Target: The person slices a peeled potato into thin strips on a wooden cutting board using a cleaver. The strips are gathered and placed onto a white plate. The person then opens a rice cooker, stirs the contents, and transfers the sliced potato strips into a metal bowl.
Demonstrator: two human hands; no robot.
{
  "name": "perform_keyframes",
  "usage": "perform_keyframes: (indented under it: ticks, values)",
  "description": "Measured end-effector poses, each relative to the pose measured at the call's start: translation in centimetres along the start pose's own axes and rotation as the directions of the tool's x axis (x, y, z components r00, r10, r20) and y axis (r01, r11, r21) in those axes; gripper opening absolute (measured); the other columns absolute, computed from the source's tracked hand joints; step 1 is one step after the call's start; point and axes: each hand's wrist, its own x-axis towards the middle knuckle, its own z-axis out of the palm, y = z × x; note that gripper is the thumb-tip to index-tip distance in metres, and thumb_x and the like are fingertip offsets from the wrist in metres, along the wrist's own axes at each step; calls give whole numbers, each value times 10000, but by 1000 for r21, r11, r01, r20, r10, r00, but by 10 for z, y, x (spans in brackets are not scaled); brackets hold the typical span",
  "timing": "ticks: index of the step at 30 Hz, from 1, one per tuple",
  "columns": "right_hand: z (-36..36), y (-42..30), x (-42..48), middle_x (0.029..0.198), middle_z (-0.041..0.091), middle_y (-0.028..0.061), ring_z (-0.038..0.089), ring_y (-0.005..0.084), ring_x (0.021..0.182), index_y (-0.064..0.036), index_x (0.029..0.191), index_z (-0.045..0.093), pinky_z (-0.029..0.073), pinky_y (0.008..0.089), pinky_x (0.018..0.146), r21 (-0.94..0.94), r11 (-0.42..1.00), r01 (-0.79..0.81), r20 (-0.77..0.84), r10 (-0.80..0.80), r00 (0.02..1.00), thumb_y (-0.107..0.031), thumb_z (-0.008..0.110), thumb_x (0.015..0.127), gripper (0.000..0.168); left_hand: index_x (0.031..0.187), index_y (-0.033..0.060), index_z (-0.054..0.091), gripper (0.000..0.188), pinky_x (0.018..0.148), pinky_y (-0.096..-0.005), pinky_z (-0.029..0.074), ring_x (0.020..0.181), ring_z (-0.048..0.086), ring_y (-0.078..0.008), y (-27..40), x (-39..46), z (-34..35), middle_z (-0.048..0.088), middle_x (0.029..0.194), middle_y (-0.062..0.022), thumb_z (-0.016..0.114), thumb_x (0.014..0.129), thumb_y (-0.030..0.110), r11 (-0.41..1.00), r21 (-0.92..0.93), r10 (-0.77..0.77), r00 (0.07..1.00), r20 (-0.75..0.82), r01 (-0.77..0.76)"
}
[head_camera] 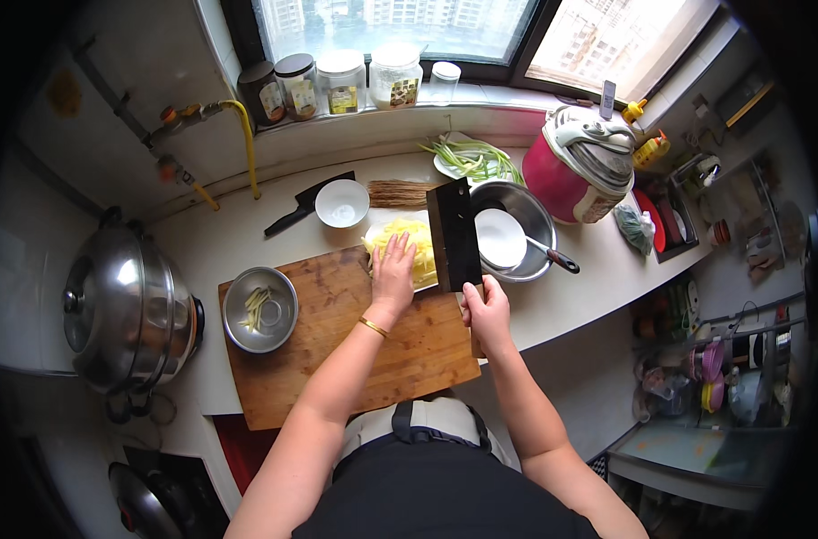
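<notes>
My left hand (394,273) lies with fingers a little apart on a heap of pale yellow cut strips, likely potato (419,237). The heap sits on a white plate (427,288) at the far edge of the wooden cutting board (409,343). In my right hand (487,315) is the handle of a cleaver (457,236), its broad dark blade pointing away from me beside the heap. The blade hides the plate's right side. A steel bowl (260,331) with several pale strips (254,308) stands on the board's left part.
Behind the board are a white bowl (342,203), a black knife (301,210) and a bundled-fibre brush (399,193). A steel basin (545,219) holds a white dish (500,237). Scallions (479,160) and a pink electric cooker (550,172) stand farther back; a steamer pot (129,303) is left.
</notes>
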Motion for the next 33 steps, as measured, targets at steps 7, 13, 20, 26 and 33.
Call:
perform_keyframes:
  ticks: [7, 13, 20, 26, 33]
  values:
    - [-35, 10, -7, 791, 587, 50, 585, 242, 699, -98, 909, 611, 470, 365, 610, -774, 227, 592, 295, -698, 653, -111, 675, 730, 191, 1278, -33, 523, 400, 1038, -311, 362, 1202, 502, -190, -75, 17, -25, 576, 1259, -128, 428, 1002, 241, 368, -893, -569, 823, 3, 258]
    - [-47, 16, 15, 764, 568, 9, 572, 193, 681, -126, 875, 623, 454, 333, 591, -715, 18, 699, 483, -710, 513, -94, 652, 722, 159, 1379, 61, 442, 513, 1153, -421, 54, 1410, 238, -254, -28, 11, -86, 349, 1492, -75, 277, 1015, 383, 886, -438, 195, 979, 50, -154]
    - [-31, 45, -11, 771, 564, 5, 575, 188, 685, -151, 889, 624, 457, 328, 600, -569, 97, 817, 580, -657, 482, -103, 648, 742, 157, 1100, 14, 620, 228, 909, -338, 443, 1047, 581, -237, 12, -18, -72, 597, 1202, -95, 534, 948, 161, 850, -510, 60, 986, -155, -132]
    - [-8, 112, -36, 862, 569, 1, 574, 176, 766, -174, 962, 605, 451, 302, 672, -555, 110, 824, 642, -574, 509, -172, 648, 738, 228, 1045, 12, 599, 165, 774, -229, 467, 840, 571, -105, -25, -64, -37, 629, 945, -33, 516, 964, 128, 420, -859, -508, 860, 46, 294]
    - [0, 137, -35, 989, 591, 45, 579, 235, 909, -124, 1042, 615, 450, 356, 798, -469, 308, 828, 682, -470, 561, -166, 762, 628, 441, 1235, -54, 464, 296, 939, -348, 514, 1100, 593, -273, -26, -71, -40, 587, 1182, -190, 465, 973, 83, -304, -904, -595, 680, 428, 302]
